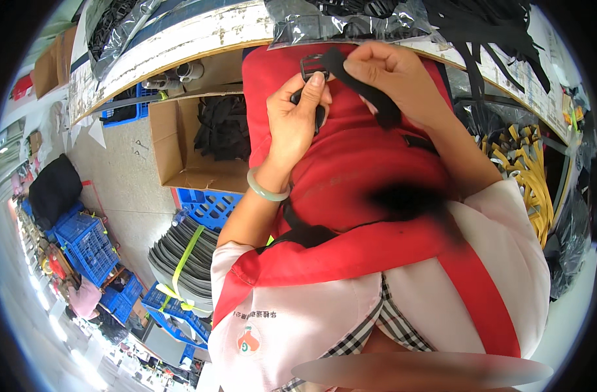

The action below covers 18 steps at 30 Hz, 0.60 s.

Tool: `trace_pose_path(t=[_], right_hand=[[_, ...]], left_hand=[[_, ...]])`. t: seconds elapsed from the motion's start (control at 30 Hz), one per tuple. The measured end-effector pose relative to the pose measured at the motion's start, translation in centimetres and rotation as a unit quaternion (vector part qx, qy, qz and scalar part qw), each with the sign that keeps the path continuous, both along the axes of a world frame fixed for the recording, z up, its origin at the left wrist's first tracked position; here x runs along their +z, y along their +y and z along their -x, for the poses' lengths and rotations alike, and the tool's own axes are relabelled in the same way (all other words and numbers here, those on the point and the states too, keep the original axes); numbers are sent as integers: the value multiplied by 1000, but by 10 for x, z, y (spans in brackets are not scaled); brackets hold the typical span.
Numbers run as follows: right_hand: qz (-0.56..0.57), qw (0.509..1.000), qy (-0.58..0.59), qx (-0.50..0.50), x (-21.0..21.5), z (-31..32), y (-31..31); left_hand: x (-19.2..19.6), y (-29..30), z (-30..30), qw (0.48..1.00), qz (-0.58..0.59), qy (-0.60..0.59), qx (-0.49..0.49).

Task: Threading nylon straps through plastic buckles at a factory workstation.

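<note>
In front of my red apron [350,157], my left hand [295,117] is closed on a black slotted buckle [311,65], thumb pressed against its lower bar. Another dark piece lies under those fingers, mostly hidden. My right hand [399,81] pinches a flat black webbing strap [364,91] between thumb and fingers. One end of the strap meets the buckle's right side, and the rest loops down below my right fingers. Whether the strap runs through the slot, I cannot tell.
Beyond my hands runs the worn white table edge [200,29], with a clear bag of black parts [350,26] on it. Black straps [478,29] hang over at right, above yellow straps [524,176]. At left stand a cardboard box [174,144] and blue crates [86,248].
</note>
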State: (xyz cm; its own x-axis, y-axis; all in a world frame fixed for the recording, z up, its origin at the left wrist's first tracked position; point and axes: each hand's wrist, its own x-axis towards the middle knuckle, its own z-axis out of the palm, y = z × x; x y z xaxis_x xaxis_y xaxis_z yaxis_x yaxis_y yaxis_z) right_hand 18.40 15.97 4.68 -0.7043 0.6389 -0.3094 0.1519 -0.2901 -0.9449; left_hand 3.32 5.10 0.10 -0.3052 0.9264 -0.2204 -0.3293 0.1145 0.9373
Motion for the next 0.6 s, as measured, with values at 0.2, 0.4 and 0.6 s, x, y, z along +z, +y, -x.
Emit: trace_pose_path(t=[0.2, 0.4, 0.6], right_hand=[[165, 986, 30, -6, -11, 5, -17], [235, 966, 105, -21, -8, 8, -16], [216, 965, 137, -53, -12, 10, -21]], left_hand=[[-2, -2, -7, 998, -34, 57, 20], [-14, 5, -4, 975, -112, 183, 56], [-7, 7, -8, 954, -127, 262, 74]])
